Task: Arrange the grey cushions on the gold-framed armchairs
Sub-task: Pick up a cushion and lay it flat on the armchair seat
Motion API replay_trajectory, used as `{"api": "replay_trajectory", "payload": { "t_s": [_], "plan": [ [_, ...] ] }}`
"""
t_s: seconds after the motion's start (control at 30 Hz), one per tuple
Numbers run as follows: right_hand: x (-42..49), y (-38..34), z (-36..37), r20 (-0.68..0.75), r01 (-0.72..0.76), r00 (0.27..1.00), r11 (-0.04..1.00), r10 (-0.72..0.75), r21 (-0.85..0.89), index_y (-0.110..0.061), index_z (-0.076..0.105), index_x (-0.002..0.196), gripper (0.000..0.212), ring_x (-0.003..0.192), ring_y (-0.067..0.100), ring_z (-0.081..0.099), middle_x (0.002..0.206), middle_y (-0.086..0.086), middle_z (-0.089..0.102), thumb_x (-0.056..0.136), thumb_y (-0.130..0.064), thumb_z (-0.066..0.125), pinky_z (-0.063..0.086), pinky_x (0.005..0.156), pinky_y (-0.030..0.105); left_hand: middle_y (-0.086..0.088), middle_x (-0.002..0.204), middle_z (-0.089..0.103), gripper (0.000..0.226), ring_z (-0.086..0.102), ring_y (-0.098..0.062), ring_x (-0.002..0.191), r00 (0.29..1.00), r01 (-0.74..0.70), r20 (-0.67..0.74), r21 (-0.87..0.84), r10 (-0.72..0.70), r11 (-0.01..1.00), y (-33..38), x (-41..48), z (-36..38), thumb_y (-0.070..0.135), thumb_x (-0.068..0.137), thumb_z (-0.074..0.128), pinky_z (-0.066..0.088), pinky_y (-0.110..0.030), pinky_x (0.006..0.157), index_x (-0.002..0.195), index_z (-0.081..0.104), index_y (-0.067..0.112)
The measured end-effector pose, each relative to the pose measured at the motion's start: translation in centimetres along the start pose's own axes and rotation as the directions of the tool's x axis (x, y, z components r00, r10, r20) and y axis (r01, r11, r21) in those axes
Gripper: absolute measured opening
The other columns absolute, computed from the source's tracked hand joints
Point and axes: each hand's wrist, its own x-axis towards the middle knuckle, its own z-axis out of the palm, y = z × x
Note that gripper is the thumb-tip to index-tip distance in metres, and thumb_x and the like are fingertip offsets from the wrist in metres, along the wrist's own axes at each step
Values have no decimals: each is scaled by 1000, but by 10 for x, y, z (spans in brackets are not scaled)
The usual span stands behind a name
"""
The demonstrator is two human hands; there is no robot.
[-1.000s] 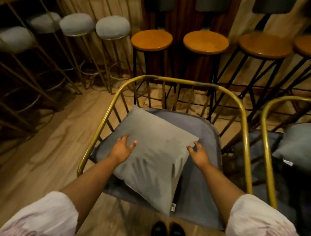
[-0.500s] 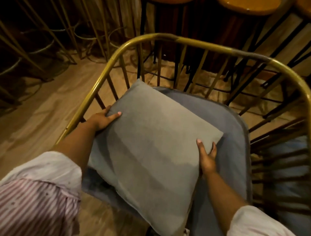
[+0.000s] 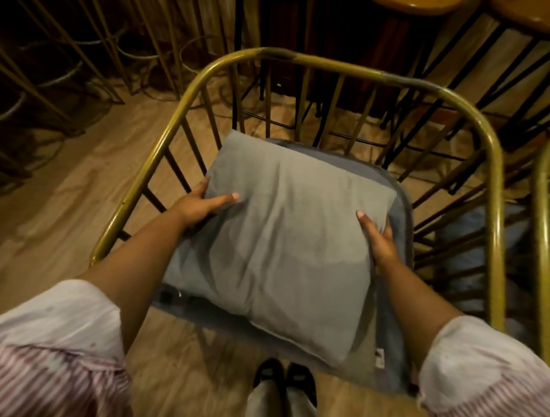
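Observation:
A square grey cushion (image 3: 285, 238) lies slightly raised over the blue-grey seat pad (image 3: 400, 205) of a gold-framed armchair (image 3: 324, 64). My left hand (image 3: 202, 202) grips the cushion's left edge, thumb on top. My right hand (image 3: 378, 238) grips its right edge, fingers curled under. The cushion's near corner hangs past the seat's front edge, with a small tag showing there.
A second gold-framed armchair (image 3: 540, 238) stands close on the right, a blue-grey seat visible through the bars. Wooden stools (image 3: 416, 3) on black legs stand behind the chair, gold-legged stools (image 3: 98, 50) at the back left. Wooden floor (image 3: 68, 190) lies to the left. My shoes (image 3: 282, 376) are below.
Both hands went from resting on top of the cushion to gripping its side edges, and the cushion turned squarer to the chair. My head leaned in closer over the seat.

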Motion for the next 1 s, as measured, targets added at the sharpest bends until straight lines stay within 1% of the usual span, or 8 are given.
{"api": "replay_trajectory", "payload": {
  "t_s": [0.1,0.2,0.4,0.53,0.67,0.77,0.9,1.0],
  "plan": [
    [2,-9,-18,-23,13,1000,999,-14,-43,-24,29,149,78,127,30,51,145,5,48,83,-36,70,44,93,33,0,159,21,111,27,-29,143,1000,15,22,26,-16,1000,-9,-8,18,70,59,68,25,-43,115,149,10,43],
    [3,-8,-28,-42,13,999,997,-16,-80,-24,30,148,76,127,27,49,143,6,48,85,-35,69,40,91,30,-1,159,19,96,25,-27,144,999,38,8,24,-38,999,-16,-11,32,58,74,65,25,-36,114,151,11,37],
    [-7,25,-33,-51,-4,999,989,-4,-150,-31,25,150,89,131,30,47,146,4,46,77,-45,73,40,108,42,-1,160,15,105,23,-27,145,994,100,21,119,-103,988,-37,-7,46,53,70,73,25,-37,114,150,6,39],
    [-3,34,-29,-59,-11,998,981,0,-194,-34,14,152,92,134,34,43,153,7,38,80,-47,69,38,110,46,-4,162,1,141,11,-31,148,979,159,90,223,-183,962,-41,1,50,84,35,67,20,-45,119,145,-13,48],
    [2,37,-30,-83,-64,996,954,41,-291,-33,12,152,92,136,38,38,155,10,33,80,-54,64,34,111,52,-14,161,-6,132,5,-35,148,971,203,43,364,-234,909,-38,7,58,84,46,61,15,-46,120,142,-22,48],
    [-3,31,-32,-101,-110,992,937,81,-332,-26,14,153,90,138,40,36,156,12,31,82,-55,61,32,113,52,-12,161,-11,132,1,-35,148,969,232,9,297,-245,926,-27,0,64,79,50,65,11,-47,120,145,-19,42],
    [-24,5,-36,-93,-188,982,854,163,-484,-3,28,148,73,138,38,36,153,20,34,93,-44,53,30,110,39,-8,160,17,125,23,-34,144,982,183,25,152,-189,971,3,-14,74,74,59,67,26,-47,117,151,-4,27],
    [-59,-36,-46,30,-114,987,811,160,-573,-5,63,108,35,117,30,52,123,23,55,100,-32,42,37,92,31,-8,145,39,95,45,-33,129,987,57,130,237,-89,970,52,-50,82,39,85,63,43,-42,101,152,1,14]
  ]
}}
